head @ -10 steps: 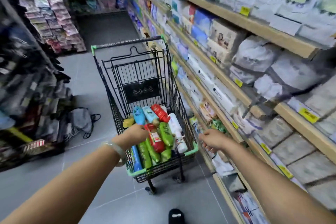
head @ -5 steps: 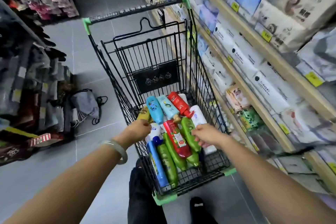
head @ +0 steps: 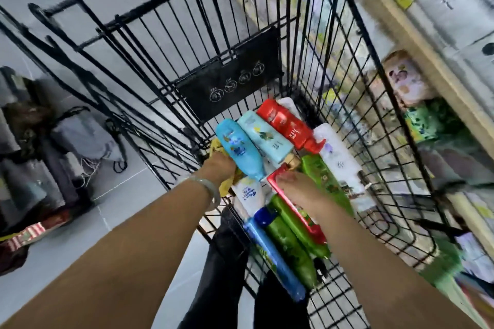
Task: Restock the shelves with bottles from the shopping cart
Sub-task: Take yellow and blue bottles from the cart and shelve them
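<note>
1. While the person leans over the shopping cart (head: 230,80), both bare arms reach down into its basket, where the bottles (head: 299,230) lie on their sides on the wire floor.
2. The left hand (head: 217,168) – a pale bangle (head: 212,191) on the wrist – is down at the cart's left wall, knuckles against a bright blue bottle (head: 238,147) and over a yellow pack (head: 226,185). Its fingers are buried under the bottle, so I cannot tell whether they hold anything.
3. The right hand (head: 298,191) lies mid-cart on a red-edged bottle (head: 307,218); its fingers (head: 283,179) bend over the bottle's upper end, holding it.
4. Toward the cart's far end, a pale teal bottle (head: 267,139) and a red pump bottle (head: 288,125) lie side by side next to the bright blue one.
5. A white bottle (head: 342,165) runs along the cart's right wall, with a green bottle (head: 330,184) between it and the right hand.
6. At the cart's near end lie a long green bottle (head: 292,251) and a dark blue bottle (head: 278,262), touching.
7. Just right of the cart stands a wooden shelf (head: 417,43) – pale packs on it. A grey bag (head: 85,139) sits on the floor to the cart's left.
</note>
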`<action>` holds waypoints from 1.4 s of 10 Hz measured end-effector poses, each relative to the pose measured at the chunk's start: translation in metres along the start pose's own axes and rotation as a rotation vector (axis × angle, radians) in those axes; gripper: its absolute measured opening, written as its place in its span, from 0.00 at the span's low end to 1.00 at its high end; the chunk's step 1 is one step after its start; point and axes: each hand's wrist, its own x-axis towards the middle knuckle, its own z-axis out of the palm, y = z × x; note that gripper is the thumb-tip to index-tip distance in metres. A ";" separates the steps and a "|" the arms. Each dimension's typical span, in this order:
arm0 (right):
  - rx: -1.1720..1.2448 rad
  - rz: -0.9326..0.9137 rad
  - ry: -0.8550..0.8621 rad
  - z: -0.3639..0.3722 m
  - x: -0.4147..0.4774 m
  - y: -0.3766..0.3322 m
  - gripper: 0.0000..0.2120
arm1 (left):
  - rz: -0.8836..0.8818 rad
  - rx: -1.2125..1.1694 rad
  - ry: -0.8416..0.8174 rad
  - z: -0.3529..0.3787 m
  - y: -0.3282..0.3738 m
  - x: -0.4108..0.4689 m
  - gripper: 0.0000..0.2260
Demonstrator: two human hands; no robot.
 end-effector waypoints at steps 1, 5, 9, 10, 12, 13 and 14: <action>0.038 -0.020 0.030 0.017 0.026 -0.009 0.16 | -0.079 0.030 -0.008 0.009 -0.004 0.036 0.18; -0.110 -0.008 0.217 0.075 0.098 -0.013 0.23 | 0.033 0.591 -0.236 0.042 -0.015 0.090 0.27; -0.014 -0.007 0.115 0.047 0.098 -0.025 0.24 | -0.112 0.149 -0.226 0.030 -0.024 0.094 0.21; 0.004 -0.059 0.188 0.040 0.073 -0.036 0.22 | -0.096 -0.075 -0.196 0.015 -0.019 0.075 0.12; 0.147 -0.136 0.390 0.033 0.026 -0.044 0.18 | -0.215 -0.515 -0.016 -0.005 -0.003 0.022 0.08; 0.151 -0.128 0.514 0.024 0.001 -0.038 0.19 | -0.207 -0.579 0.005 -0.003 -0.006 0.004 0.16; 0.199 -0.087 0.623 0.007 -0.050 -0.023 0.19 | -0.105 -0.530 0.066 -0.012 -0.010 -0.040 0.26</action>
